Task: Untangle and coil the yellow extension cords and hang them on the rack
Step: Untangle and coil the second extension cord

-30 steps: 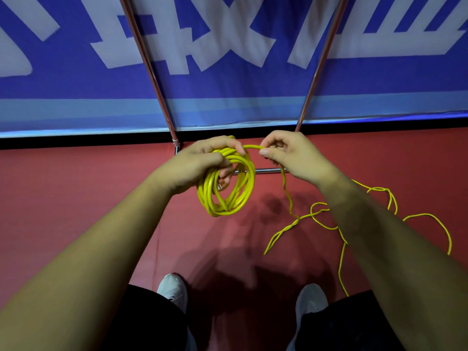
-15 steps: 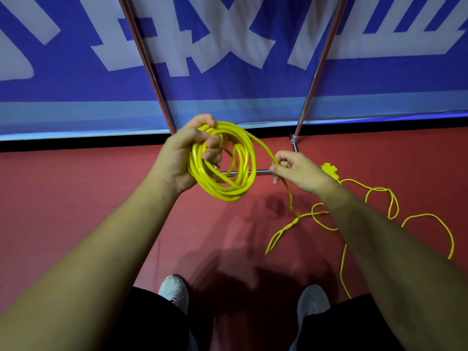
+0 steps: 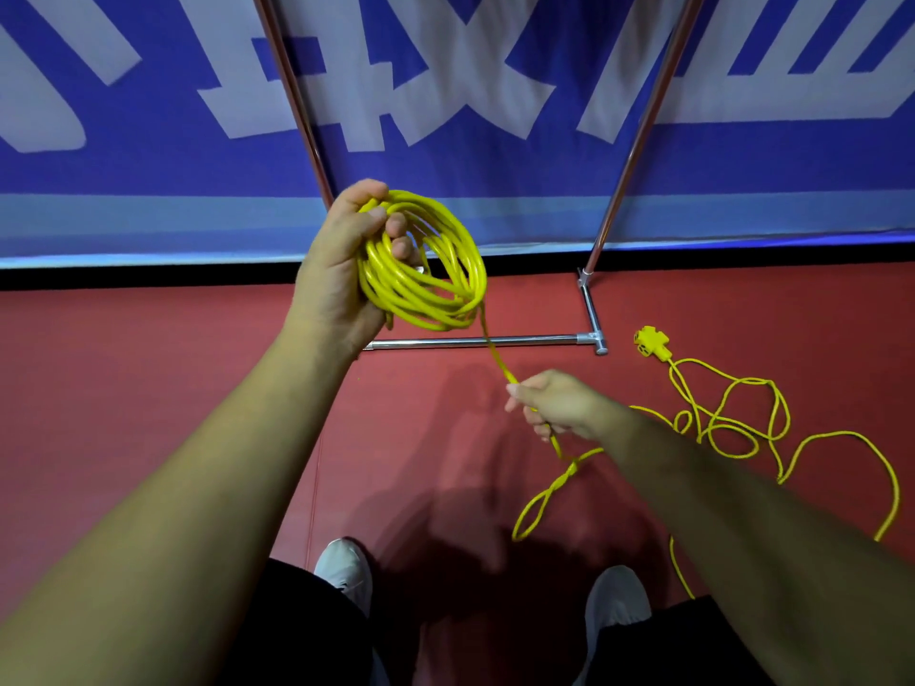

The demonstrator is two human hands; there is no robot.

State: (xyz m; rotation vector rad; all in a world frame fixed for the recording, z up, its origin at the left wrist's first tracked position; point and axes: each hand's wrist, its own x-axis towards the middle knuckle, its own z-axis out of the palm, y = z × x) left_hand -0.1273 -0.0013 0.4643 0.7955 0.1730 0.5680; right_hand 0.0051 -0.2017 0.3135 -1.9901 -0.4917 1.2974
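2 white shoes (image 3: 344, 569) stand on the red floor (image 3: 124, 388). The right hand (image 3: 557, 403) pinches a taut strand of the yellow extension cord (image 3: 497, 361). Beside it, loose cord (image 3: 742, 428) sprawls in tangled loops on the floor, ending in a yellow socket block (image 3: 648, 341). Higher, the left hand (image 3: 341, 269) clenches a glossy, many-turned coil (image 3: 426, 269). Behind stand the metal rack (image 3: 591, 309) and a blue banner (image 3: 445, 91).

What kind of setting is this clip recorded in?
Probably an indoor hall or event space: red floor, a large blue banner with white lettering along the wall, and a metal rack standing before it.
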